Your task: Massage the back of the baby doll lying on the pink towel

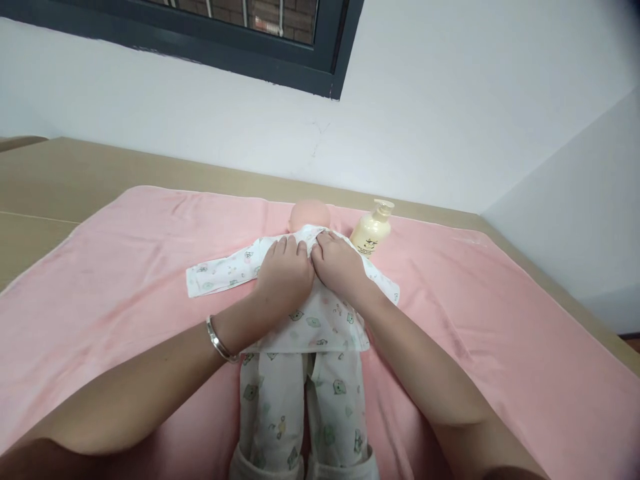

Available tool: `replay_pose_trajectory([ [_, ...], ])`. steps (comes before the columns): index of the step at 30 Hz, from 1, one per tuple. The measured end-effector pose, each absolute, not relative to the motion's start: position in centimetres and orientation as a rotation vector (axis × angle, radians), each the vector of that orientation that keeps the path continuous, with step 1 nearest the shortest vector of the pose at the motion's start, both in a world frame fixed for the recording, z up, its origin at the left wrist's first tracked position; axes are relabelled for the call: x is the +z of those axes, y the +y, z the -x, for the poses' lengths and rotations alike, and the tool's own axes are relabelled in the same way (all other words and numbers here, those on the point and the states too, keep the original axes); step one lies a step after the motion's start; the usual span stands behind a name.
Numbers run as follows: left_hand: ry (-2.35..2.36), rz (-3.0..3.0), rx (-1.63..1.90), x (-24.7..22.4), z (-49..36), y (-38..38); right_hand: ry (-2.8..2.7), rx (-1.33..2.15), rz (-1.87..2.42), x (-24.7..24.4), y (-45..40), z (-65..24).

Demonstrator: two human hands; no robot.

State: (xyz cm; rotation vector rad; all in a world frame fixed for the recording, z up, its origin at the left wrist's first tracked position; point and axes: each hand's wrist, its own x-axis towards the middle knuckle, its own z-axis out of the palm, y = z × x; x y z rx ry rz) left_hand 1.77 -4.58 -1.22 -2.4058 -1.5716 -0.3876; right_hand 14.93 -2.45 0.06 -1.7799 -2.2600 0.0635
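Observation:
A doll [311,213] with a bald head lies on its length, wearing a white long-sleeved baby shirt [320,333] printed with small green animals. Matching trousers [280,407] cover its legs. Both my hands meet at the upper front of the shirt, just below the collar. My left hand [287,270] is closed on the fabric, fingers bent over it. Beside it, my right hand [337,263] pinches the shirt near the neck. What lies under my fingertips is hidden. The left sleeve lies stretched out flat; my right forearm partly covers the other one.
A pale yellow pump bottle [371,232] stands right of the doll's head. A pink blanket [470,313] is spread under everything, over a wooden table [100,167]. Behind is a white wall [415,120] with a dark-framed window [330,73].

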Motion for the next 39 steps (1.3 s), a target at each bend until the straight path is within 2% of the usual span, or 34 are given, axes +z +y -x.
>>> replay_pose_trajectory([
  [5,-1.628,2.498,-0.391,-0.5,-1.0,-4.2,-2.348,-0.019,1.732,0.3,-3.7,-15.0],
  [12,-1.998,2.684,-0.534,-0.3,0.0,-1.2,-2.261,0.113,1.792,0.9,-4.2,-14.8],
  [20,-1.739,2.563,-0.382,-0.7,-1.1,-3.9,-2.249,0.154,1.760,0.1,-2.3,-15.2],
  [30,-1.862,2.604,-0.493,-0.9,-0.5,-1.7,-2.420,-0.048,1.699,1.1,-5.1,-14.5],
  [39,-1.800,2.614,-0.551,-1.0,-0.5,-2.4,-2.283,0.188,1.752,1.2,-2.8,-15.8],
])
